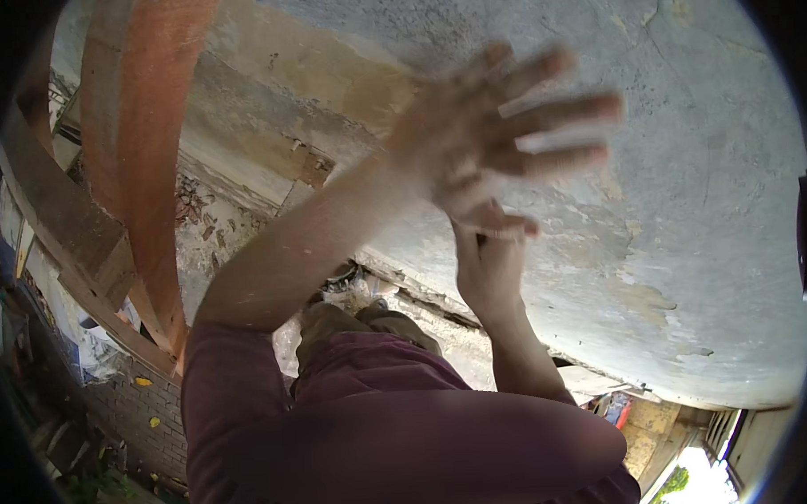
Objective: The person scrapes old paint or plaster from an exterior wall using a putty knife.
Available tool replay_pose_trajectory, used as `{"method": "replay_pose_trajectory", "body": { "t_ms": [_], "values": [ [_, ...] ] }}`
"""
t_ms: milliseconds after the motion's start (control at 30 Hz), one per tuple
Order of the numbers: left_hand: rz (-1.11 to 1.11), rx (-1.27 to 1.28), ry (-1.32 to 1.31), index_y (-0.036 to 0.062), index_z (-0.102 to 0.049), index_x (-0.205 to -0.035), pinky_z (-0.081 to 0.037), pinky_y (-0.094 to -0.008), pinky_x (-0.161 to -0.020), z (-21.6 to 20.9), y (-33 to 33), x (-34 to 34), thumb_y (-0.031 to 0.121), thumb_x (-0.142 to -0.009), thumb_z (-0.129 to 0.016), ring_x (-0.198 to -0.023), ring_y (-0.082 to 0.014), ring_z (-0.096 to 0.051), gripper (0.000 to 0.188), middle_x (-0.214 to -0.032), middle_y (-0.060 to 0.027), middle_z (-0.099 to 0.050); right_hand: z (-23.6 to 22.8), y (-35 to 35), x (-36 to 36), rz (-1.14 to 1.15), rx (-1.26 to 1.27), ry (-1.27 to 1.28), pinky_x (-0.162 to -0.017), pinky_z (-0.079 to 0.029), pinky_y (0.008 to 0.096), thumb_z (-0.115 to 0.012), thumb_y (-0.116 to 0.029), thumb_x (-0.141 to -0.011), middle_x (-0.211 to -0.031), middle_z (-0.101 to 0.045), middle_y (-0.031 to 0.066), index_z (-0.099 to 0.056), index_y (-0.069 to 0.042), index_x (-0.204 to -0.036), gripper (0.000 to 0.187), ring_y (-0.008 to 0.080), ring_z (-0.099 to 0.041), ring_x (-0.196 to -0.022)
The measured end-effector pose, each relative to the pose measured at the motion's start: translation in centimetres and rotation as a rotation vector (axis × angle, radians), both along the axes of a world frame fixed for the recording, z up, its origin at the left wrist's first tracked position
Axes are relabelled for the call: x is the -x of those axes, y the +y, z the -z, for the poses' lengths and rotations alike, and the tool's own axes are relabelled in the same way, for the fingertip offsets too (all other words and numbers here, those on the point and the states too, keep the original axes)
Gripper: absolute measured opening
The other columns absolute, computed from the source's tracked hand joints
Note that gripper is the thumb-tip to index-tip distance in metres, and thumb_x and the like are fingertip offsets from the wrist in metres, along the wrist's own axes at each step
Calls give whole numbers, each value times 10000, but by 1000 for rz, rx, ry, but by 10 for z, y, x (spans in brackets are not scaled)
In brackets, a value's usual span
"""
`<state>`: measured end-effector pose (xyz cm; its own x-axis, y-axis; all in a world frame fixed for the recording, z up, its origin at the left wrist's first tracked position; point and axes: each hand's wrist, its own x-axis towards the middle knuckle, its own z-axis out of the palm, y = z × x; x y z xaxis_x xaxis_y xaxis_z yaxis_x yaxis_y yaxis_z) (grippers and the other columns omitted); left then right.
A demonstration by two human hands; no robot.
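Two bare hands meet in front of a rough grey plastered wall.

Nearest the camera, maroon sleeves (384,448) fill the lower frame. From them the left hand (497,124) reaches up across the wall (688,242), its fingers (567,108) spread wide and blurred, holding nothing. The right hand (488,262) rises just below it, touching the left palm's heel; its fingers are hidden, so I cannot tell whether it is spread or closed. Left of the wall, reddish-brown curved wooden planks (143,172) lean. Farther down, below the planks, lies brick paving (138,412) with yellow leaves.
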<state>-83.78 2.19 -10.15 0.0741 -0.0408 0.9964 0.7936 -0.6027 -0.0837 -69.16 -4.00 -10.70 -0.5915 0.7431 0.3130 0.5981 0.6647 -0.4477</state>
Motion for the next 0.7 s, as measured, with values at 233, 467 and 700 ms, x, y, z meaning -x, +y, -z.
{"method": "replay_pose_trajectory", "body": {
  "t_ms": [233,467,700],
  "values": [
    [16,172,131,332,-220,-1362,3,-417,-1118,15,-21,-37,677,-834,-181,-1361,-203,-112,632,-1466,54,-165,-11,-14,-34,121,203,-30,-474,-358,329,-507,-32,-847,-645,-529,138,-528,43,-897,92,215,-506,-526],
    [35,216,192,302,-146,-1389,17,-409,-1121,14,-25,-38,680,-831,-113,-1350,-184,-160,675,-1461,50,-184,-10,-22,-39,63,208,-2,-485,-359,333,-493,-36,-857,-718,-525,153,-501,55,-956,135,224,-493,-540],
    [96,182,171,295,-135,-1394,21,-424,-1117,8,-15,-27,683,-829,-168,-1358,-213,-120,686,-1468,50,-158,-11,-13,-37,32,157,-10,-477,-352,349,-491,-45,-854,-727,-528,165,-521,58,-904,118,250,-506,-544]
  ]
}}
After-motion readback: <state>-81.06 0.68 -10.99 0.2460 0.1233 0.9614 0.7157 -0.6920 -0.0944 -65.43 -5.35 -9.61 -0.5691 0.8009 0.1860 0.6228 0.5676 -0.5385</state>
